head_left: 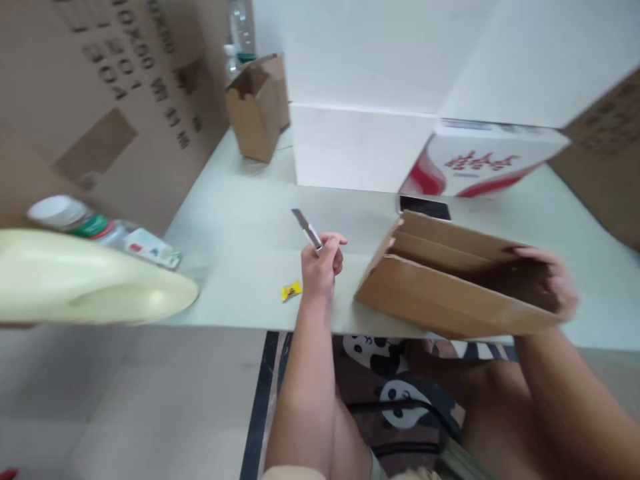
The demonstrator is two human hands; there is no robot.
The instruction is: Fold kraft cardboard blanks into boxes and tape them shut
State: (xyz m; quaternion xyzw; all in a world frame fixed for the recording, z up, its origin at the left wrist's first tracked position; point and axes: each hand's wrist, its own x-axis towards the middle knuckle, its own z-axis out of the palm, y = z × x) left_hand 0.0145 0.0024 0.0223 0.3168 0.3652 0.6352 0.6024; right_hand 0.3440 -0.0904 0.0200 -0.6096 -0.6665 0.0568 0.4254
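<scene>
My left hand [323, 263] is closed round a utility knife [306, 228], its blade pointing up and to the left over the table. My right hand [557, 283] grips the right end of a narrow, open-topped cardboard box [445, 297], fingers over the rim and partly inside. The box is tilted and stands near the table's front edge. Just left of my left wrist lies a small yellow packet [291, 291]. Behind the box, a dark phone-like object [425, 207] with a pale rim lies partly hidden.
Large cardboard boxes [95, 87] flank the left side. A smaller cut carton [257, 110] stands at the back. A white-and-red box [487, 160] is at the back right. At left are a bottle [65, 213], a small box [153, 247] and a pale yellow rounded object [95, 277].
</scene>
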